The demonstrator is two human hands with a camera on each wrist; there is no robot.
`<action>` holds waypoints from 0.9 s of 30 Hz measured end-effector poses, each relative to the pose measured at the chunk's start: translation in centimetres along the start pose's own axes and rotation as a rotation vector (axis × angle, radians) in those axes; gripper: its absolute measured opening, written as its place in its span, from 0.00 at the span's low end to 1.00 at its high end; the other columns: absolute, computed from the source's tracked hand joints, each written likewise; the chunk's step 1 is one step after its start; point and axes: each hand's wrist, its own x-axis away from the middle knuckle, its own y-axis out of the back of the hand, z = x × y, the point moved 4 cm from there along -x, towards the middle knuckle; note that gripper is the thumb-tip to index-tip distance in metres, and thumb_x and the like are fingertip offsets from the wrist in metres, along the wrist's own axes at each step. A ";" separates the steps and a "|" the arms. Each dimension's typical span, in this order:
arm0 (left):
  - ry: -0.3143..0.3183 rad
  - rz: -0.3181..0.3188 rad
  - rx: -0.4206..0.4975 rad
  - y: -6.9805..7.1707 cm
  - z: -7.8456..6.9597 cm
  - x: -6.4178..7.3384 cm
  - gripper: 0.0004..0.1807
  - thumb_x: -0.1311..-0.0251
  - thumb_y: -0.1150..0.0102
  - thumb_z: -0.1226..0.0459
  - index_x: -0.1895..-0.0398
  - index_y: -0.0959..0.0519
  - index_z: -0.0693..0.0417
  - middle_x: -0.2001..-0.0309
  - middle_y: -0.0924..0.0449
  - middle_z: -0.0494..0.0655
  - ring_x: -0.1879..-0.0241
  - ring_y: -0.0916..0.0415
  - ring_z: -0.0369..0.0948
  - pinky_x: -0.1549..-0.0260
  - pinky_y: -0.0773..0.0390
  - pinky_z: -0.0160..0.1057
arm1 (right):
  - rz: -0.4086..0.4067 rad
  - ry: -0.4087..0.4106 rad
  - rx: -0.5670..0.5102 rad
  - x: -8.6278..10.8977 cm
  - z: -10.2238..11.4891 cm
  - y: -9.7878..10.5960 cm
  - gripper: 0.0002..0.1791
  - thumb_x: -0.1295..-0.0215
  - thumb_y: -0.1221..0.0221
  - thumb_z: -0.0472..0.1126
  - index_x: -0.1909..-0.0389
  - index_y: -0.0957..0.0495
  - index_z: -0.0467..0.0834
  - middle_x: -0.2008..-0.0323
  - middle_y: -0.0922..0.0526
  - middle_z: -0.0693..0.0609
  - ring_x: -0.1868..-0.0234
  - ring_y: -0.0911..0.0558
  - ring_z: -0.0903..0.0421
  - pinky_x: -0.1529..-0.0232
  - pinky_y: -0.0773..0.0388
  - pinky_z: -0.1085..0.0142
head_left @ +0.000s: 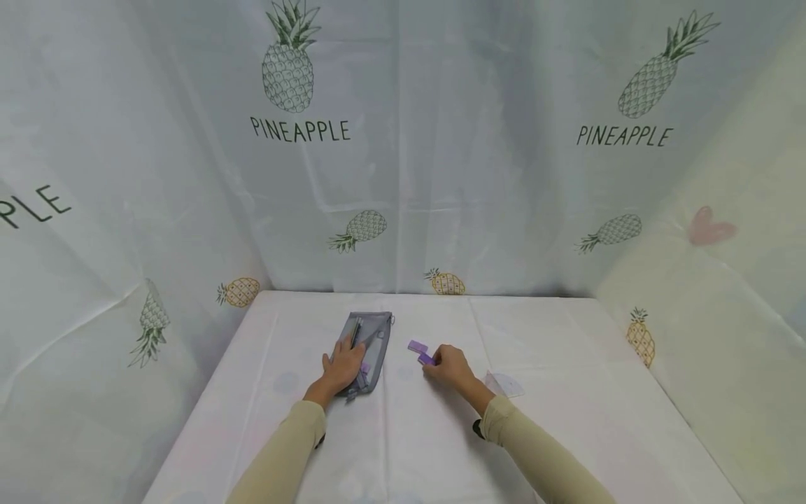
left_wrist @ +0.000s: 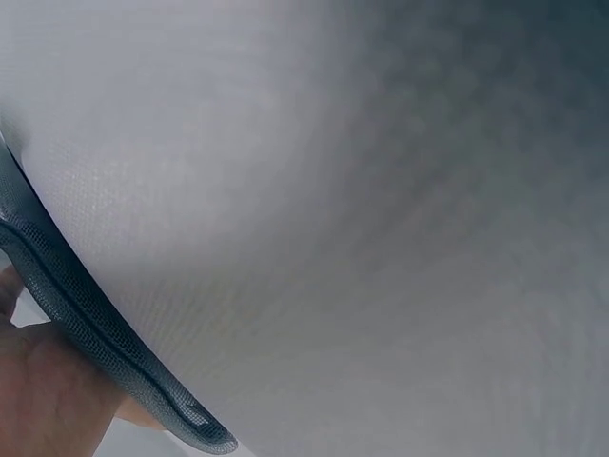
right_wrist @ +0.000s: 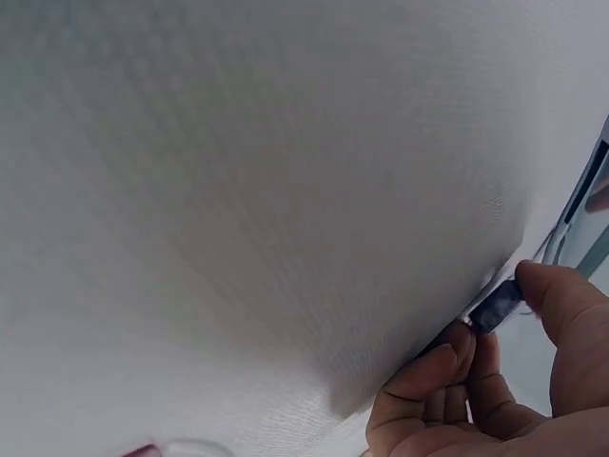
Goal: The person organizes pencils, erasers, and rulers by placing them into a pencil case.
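My left hand (head_left: 345,364) rests with its fingers spread on a grey zip pouch (head_left: 378,343) with mesh panels. Dark pen-like sticks (head_left: 356,329) show at the fingertips, and a bit of purple shows by the hand's edge. In the left wrist view the pouch's dark mesh edge (left_wrist: 95,324) runs past the hand. To the right, my right hand (head_left: 452,365) pinches a small purple block (head_left: 425,359), perhaps an eraser, between thumb and fingers, low over the table. The same block (right_wrist: 497,305) looks dark in the right wrist view. Just beyond it lies a second purple block (head_left: 418,346).
A clear plastic drawing piece, like a protractor or set square (head_left: 505,385), lies right of my right forearm. The table (head_left: 567,420) has a pale cloth with creases. Hanging sheets printed with pineapples (head_left: 447,283) close off the back and both sides.
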 end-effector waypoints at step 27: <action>-0.007 0.016 0.057 -0.2 0.5 -0.3 0.37 0.25 0.73 0.48 0.23 0.53 0.65 0.21 0.58 0.61 0.22 0.68 0.60 0.29 0.75 0.67 | -0.100 0.219 -0.281 0.1 2.4 -1.3 0.13 0.43 0.30 0.40 0.65 0.21 0.36 0.70 0.19 0.48 0.70 0.24 0.61 0.70 0.25 0.73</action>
